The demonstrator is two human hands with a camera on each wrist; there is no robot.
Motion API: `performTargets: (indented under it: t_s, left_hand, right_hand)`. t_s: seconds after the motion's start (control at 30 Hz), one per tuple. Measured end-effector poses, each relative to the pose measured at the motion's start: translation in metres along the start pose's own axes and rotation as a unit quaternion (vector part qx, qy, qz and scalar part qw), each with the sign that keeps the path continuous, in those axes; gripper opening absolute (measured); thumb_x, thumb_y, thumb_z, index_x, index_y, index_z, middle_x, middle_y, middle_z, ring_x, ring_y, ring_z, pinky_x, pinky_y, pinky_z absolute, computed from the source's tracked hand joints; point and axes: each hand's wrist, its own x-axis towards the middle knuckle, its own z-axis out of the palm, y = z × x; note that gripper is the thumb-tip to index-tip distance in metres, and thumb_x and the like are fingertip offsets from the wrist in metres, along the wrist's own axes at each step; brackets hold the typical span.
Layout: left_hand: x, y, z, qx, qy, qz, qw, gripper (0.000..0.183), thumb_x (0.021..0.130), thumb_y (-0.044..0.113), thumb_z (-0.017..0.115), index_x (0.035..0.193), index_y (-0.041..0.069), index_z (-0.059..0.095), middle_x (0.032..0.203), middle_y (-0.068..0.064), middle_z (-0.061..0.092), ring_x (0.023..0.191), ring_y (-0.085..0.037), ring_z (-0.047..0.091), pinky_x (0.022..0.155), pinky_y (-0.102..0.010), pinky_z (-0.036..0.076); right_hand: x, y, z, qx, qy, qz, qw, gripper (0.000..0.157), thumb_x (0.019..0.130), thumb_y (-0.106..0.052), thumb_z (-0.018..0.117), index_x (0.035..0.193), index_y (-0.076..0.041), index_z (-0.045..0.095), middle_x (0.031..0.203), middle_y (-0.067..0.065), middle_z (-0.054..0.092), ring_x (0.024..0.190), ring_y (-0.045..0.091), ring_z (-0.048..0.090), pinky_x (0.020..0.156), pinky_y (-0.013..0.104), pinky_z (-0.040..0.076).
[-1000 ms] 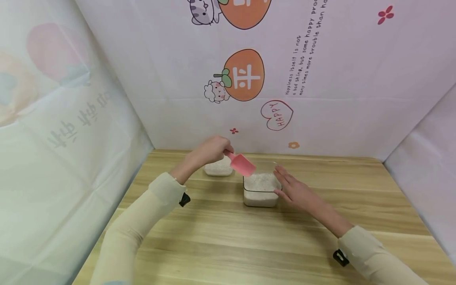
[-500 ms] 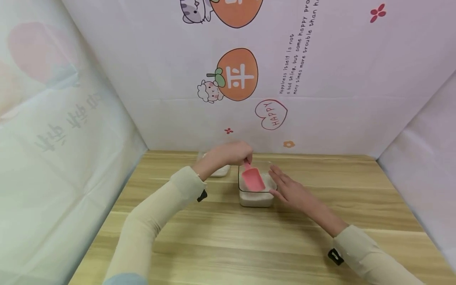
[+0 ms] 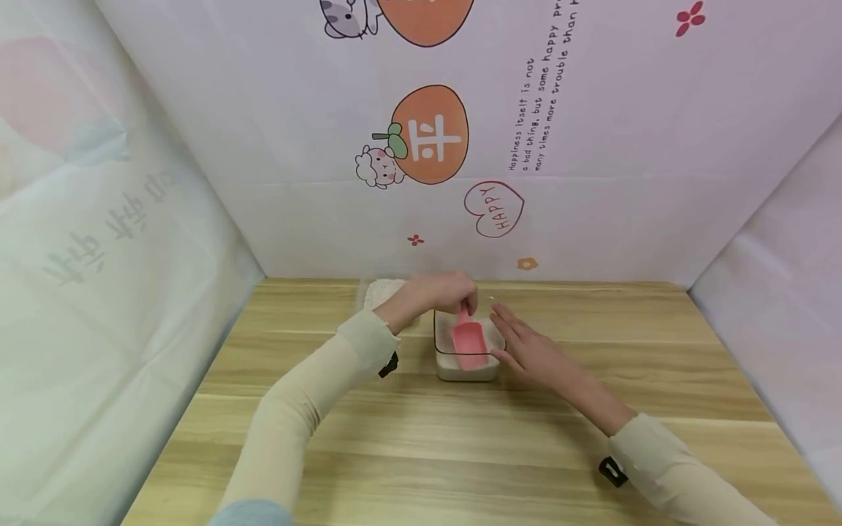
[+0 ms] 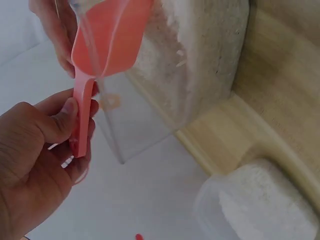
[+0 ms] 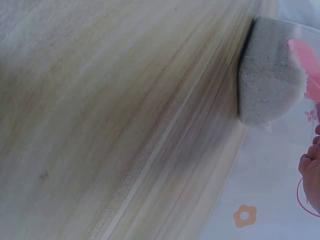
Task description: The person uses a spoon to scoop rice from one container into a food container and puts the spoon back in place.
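My left hand (image 3: 450,292) grips the handle of a pink scoop (image 3: 469,338), its thumb laid along the handle in the left wrist view. The scoop's bowl points down inside a clear, straight-sided container (image 4: 137,120) partly filled with white grains (image 5: 272,72) that look like rice. In the right wrist view the pink blade reaches the grains' surface. My right hand (image 3: 536,354) lies against the container's right side, fingers extended, and shows partly behind the scoop in the left wrist view.
A second clear container (image 3: 384,294) with white grains stands behind my left wrist, at the back of the wooden table (image 3: 395,453). Printed white sheeting (image 3: 316,226) rises along the table's back and sides.
My left hand has carried the scoop rightward from near the second container, then down into the front container. My right hand has stayed at that container's side.
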Motion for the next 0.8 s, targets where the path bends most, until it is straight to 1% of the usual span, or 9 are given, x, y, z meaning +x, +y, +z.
performTargets:
  t_s: [0.07, 0.17, 0.3, 0.43, 0.5, 0.6, 0.63, 0.7, 0.8]
  left_hand:
    - [0.003, -0.003, 0.006, -0.027, 0.038, -0.009, 0.9989, 0.038, 0.080, -0.010, 0.055, 0.107, 0.012, 0.069, 0.106, -0.001, 0.063, 0.087, -0.009, 0.058, 0.078, -0.020, 0.047]
    - [0.004, -0.009, 0.017, -0.049, 0.093, -0.019, 0.9942, 0.045, 0.081, -0.004, 0.061, 0.124, 0.011, 0.060, 0.115, -0.006, 0.056, 0.092, -0.012, 0.057, 0.083, -0.022, 0.046]
    - [-0.001, -0.013, 0.027, -0.084, 0.154, -0.050, 0.9832, 0.049, 0.087, 0.011, 0.064, 0.134, 0.012, 0.050, 0.125, -0.006, 0.052, 0.106, -0.014, 0.053, 0.092, -0.026, 0.044]
    - [-0.018, -0.015, 0.029, -0.110, 0.213, -0.098, 0.9659, 0.050, 0.090, 0.020, 0.061, 0.137, 0.012, 0.045, 0.133, -0.006, 0.048, 0.121, -0.018, 0.047, 0.101, -0.031, 0.039]
    - [-0.032, -0.016, 0.029, -0.098, 0.241, -0.119, 0.9583, 0.050, 0.091, 0.023, 0.060, 0.137, 0.012, 0.045, 0.134, -0.006, 0.048, 0.124, -0.019, 0.045, 0.104, -0.032, 0.035]
    - [-0.052, -0.015, 0.029, -0.060, 0.278, -0.158, 0.9457, 0.054, 0.088, 0.028, 0.063, 0.136, 0.011, 0.046, 0.137, -0.008, 0.046, 0.128, -0.023, 0.041, 0.108, -0.036, 0.030]
    - [-0.059, -0.015, 0.031, -0.044, 0.287, -0.176, 0.9406, 0.056, 0.087, 0.031, 0.064, 0.136, 0.012, 0.045, 0.139, -0.010, 0.044, 0.131, -0.025, 0.037, 0.109, -0.040, 0.028]
    - [-0.072, -0.016, 0.036, -0.015, 0.295, -0.220, 0.9297, 0.063, 0.084, 0.037, 0.065, 0.138, 0.014, 0.043, 0.144, -0.012, 0.038, 0.136, -0.029, 0.029, 0.110, -0.047, 0.023]
    - [-0.087, -0.019, 0.048, 0.014, 0.285, -0.287, 0.9144, 0.071, 0.081, 0.046, 0.064, 0.141, 0.018, 0.039, 0.153, -0.012, 0.024, 0.142, -0.033, 0.013, 0.108, -0.059, 0.016]
  right_hand:
    - [0.000, 0.000, 0.000, 0.002, 0.000, 0.000, 1.000, 0.066, 0.096, -0.040, 0.046, 0.145, 0.001, 0.027, 0.154, 0.015, 0.020, 0.136, 0.030, 0.033, 0.096, 0.045, 0.043]
    - [0.001, -0.001, 0.001, -0.002, -0.002, -0.003, 1.000, 0.066, 0.096, -0.040, 0.046, 0.145, 0.000, 0.026, 0.154, 0.016, 0.019, 0.136, 0.030, 0.032, 0.096, 0.045, 0.043]
    - [0.003, -0.002, 0.000, -0.001, -0.006, -0.004, 1.000, 0.066, 0.096, -0.040, 0.045, 0.144, 0.002, 0.026, 0.153, 0.018, 0.020, 0.136, 0.031, 0.031, 0.098, 0.045, 0.041]
    - [0.005, -0.002, -0.002, 0.010, -0.017, 0.007, 1.000, 0.067, 0.096, -0.039, 0.046, 0.145, 0.001, 0.024, 0.153, 0.018, 0.019, 0.139, 0.032, 0.024, 0.102, 0.047, 0.036]
    - [0.005, 0.000, -0.005, 0.019, -0.021, 0.019, 0.999, 0.068, 0.096, -0.036, 0.047, 0.147, -0.002, 0.019, 0.154, 0.017, 0.015, 0.141, 0.032, 0.017, 0.105, 0.050, 0.032]
    - [0.004, 0.011, -0.014, 0.019, -0.001, 0.044, 0.999, 0.071, 0.095, -0.032, 0.050, 0.150, -0.008, 0.011, 0.156, 0.013, 0.008, 0.143, 0.033, 0.007, 0.106, 0.054, 0.026]
    - [0.005, 0.016, -0.019, 0.019, 0.010, 0.056, 0.998, 0.072, 0.095, -0.031, 0.050, 0.150, -0.011, 0.008, 0.157, 0.011, 0.005, 0.143, 0.033, 0.005, 0.104, 0.056, 0.028]
    - [0.005, 0.026, -0.029, 0.019, 0.029, 0.084, 0.996, 0.074, 0.095, -0.034, 0.049, 0.151, -0.015, 0.004, 0.157, 0.007, -0.001, 0.143, 0.033, 0.000, 0.098, 0.061, 0.032]
    - [0.007, 0.042, -0.042, 0.011, 0.042, 0.127, 0.991, 0.074, 0.096, -0.039, 0.045, 0.150, -0.016, 0.001, 0.157, 0.008, -0.005, 0.141, 0.037, -0.007, 0.096, 0.066, 0.028]
